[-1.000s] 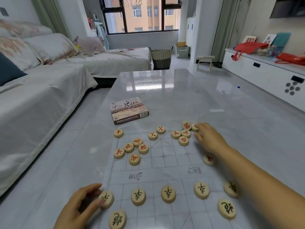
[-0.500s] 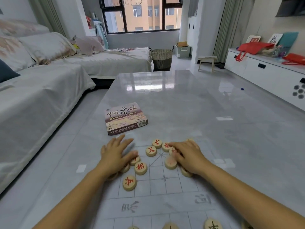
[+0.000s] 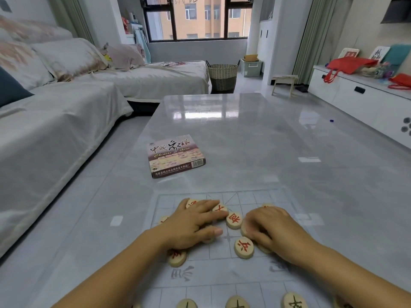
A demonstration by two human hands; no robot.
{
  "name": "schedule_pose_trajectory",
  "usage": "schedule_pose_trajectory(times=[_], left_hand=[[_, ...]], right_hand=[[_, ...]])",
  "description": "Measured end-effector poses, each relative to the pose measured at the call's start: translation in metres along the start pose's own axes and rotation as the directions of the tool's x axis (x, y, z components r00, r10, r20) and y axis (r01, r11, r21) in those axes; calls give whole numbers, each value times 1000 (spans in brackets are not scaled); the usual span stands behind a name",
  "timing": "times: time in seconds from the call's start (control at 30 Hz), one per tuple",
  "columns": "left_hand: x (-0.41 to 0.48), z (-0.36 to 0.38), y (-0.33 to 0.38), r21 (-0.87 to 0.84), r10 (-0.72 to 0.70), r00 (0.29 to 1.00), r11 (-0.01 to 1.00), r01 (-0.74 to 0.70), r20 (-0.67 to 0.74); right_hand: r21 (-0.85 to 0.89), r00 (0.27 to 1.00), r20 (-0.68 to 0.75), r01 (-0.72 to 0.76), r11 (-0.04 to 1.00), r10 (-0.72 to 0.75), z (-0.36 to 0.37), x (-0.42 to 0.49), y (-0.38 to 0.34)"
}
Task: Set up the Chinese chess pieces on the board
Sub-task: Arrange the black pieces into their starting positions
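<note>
Left hand [image 3: 193,225] flat, fingers spread, presses red pieces [image 3: 244,247] at 11 o'clock of board [image 3: 251,283]. Right hand [image 3: 275,232] at 1 o'clock, fingers bent over pieces; pinching or not, cannot tell. Risk: hard push wrinkles thin board, pieces bump, flip, slide off.

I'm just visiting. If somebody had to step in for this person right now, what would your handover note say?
Left hand: flat, fingers straight, pressing on red pieces.
Right hand: fingers bent over more of them; whether it grips one is hidden.
Red pieces: bunched and unsorted on the far half of the board.
Black pieces: spaced in a row at the near edge.
Game box: on the table, beyond the board.
Done: that black row looks placed.
Left: spread the red pieces to their points.
</note>
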State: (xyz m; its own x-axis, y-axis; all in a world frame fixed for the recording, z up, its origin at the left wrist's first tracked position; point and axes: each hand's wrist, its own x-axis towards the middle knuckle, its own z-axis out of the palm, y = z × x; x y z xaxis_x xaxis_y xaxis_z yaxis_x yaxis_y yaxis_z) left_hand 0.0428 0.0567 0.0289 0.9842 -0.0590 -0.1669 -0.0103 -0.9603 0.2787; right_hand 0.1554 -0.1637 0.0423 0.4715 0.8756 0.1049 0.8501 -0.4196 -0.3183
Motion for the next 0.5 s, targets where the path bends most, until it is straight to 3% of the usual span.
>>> schedule_pose_trajectory(times=[0.13, 0.2, 0.27, 0.37, 0.43, 0.5], left_hand=[[-22, 0, -2, -43, 60, 998, 997, -58, 31], [-33, 0, -8, -140, 62, 998, 988, -66, -30], [-44, 1, -23, -253, -40, 986, 967, -3, -162], [-55, 7, -48, -361, -276, 899, 921, 146, -340], [-58, 12, -53, -461, -382, 837, 869, 181, -392], [-57, 14, -53, -479, -406, 822, 857, 191, -398]], right_hand=[[-26, 998, 64, -3, 1000, 4, -3, -6, 2], [-64, 999, 54, 1, 998, 3, -3, -5, 1], [-45, 999, 15, -32, 998, 33, -5, 1, 1], [195, 985, -35, -159, 968, 168, -11, 23, 4], [264, 981, -45, -172, 949, 191, -9, 47, 4], [301, 979, -45, -177, 937, 199, -3, 69, -1]])
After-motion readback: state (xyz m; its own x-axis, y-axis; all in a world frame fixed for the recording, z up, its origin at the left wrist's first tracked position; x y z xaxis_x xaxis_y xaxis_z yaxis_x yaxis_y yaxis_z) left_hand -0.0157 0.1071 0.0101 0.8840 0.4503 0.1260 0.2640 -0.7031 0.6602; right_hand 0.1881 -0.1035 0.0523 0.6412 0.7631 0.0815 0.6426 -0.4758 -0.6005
